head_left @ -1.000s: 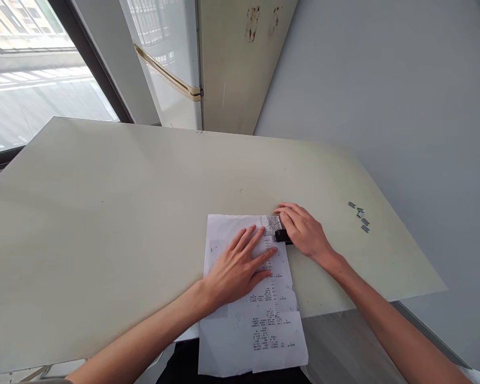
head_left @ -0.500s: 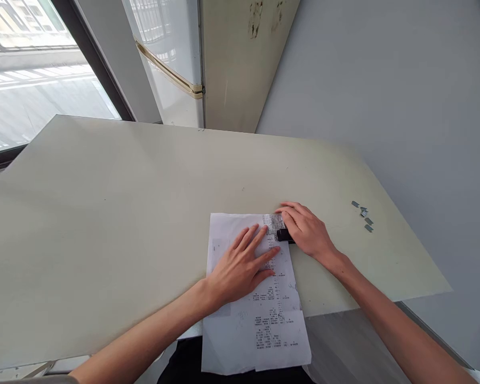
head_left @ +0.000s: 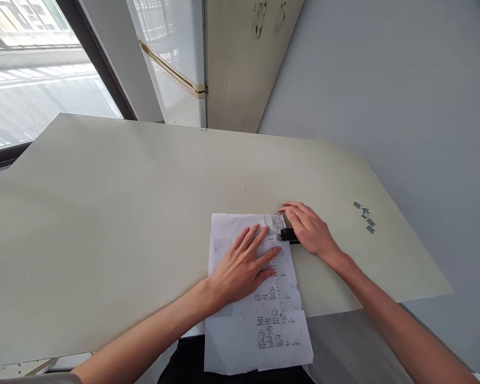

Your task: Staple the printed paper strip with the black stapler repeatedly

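Observation:
Printed paper sheets (head_left: 240,346) lie on the table, their near end hanging over the front edge above my lap. My left hand (head_left: 246,266) rests flat on them with the fingers spread, pressing nothing else. At the right edge, near the top corner, a black stapler (head_left: 290,236) reaches over the paper with its nose. My right hand (head_left: 310,229) is curled over the stapler's back part, thumb side toward me partly hidden. Most of the stapler's body is covered by that hand.
Several small grey staple strips (head_left: 367,215) lie to the right on the pale table (head_left: 152,186). Behind the table stand a fridge (head_left: 232,69) and a grey wall (head_left: 368,80). A window (head_left: 44,74) is at the far left.
The stapler and my right hand have shifted slightly to the right relative to the paper. My left hand stays in place on the sheets. The view has moved a little.

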Motion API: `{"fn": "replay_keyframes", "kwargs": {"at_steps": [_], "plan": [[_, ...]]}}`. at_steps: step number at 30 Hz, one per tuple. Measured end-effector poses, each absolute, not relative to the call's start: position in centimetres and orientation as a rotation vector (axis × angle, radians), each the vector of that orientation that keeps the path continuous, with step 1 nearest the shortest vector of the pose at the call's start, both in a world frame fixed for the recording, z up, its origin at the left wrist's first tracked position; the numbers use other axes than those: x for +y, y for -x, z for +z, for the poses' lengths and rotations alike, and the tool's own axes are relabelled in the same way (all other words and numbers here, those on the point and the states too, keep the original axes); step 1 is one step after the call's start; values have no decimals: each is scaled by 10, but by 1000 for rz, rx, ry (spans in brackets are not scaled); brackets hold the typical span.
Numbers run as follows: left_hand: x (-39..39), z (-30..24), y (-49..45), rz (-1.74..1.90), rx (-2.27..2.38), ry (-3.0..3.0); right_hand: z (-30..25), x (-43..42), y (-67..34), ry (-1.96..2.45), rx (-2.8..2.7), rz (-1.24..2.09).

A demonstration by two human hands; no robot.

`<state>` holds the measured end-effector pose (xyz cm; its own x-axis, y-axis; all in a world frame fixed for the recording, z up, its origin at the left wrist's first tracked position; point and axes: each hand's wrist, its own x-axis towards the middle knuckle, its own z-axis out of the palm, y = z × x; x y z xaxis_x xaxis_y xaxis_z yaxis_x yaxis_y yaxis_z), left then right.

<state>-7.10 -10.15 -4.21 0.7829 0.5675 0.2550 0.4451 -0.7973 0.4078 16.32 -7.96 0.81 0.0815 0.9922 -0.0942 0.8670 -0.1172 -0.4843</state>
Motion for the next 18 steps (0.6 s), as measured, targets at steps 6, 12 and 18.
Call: {"fn": "replay_keyframes", "kwargs": {"at_steps": [6, 12, 18], "plan": [[-102, -42, 70, 542, 782, -2643, 9, -80, -160, 2077, -1859, 559], [-103, -43, 70, 535, 786, -2645, 11, -81, -158, 2091, -1864, 557], [-104, -42, 69, 536, 783, -2649, 13, -81, -156, 2096, -1855, 550]]}}
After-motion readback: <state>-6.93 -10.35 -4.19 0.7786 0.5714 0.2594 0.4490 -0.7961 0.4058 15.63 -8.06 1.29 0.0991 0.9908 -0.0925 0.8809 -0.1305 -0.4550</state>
